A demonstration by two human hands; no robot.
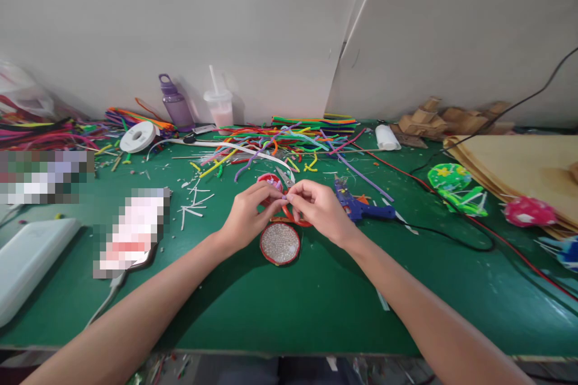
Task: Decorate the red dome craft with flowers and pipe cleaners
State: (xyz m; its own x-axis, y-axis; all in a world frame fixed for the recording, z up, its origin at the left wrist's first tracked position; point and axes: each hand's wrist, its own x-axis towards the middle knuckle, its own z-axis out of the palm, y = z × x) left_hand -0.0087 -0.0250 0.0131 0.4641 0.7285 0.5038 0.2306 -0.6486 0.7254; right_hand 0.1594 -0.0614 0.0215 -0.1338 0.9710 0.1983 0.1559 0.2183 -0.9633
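My left hand and my right hand meet fingertip to fingertip above the green table. Both are closed in a pinch on a small purple piece, too small to name. Just below them lies a round red-rimmed dish full of pale beads. Behind my left fingers is a second red-rimmed container with pink-purple bits in it, partly hidden. Scissors with orange-red handles lie under my hands. Right of my right hand rests a blue glue gun.
Coloured pipe cleaners spread along the back, near a purple bottle, a cup with a straw and a ribbon roll. A phone and white power bank lie left. Cables cross the right side.
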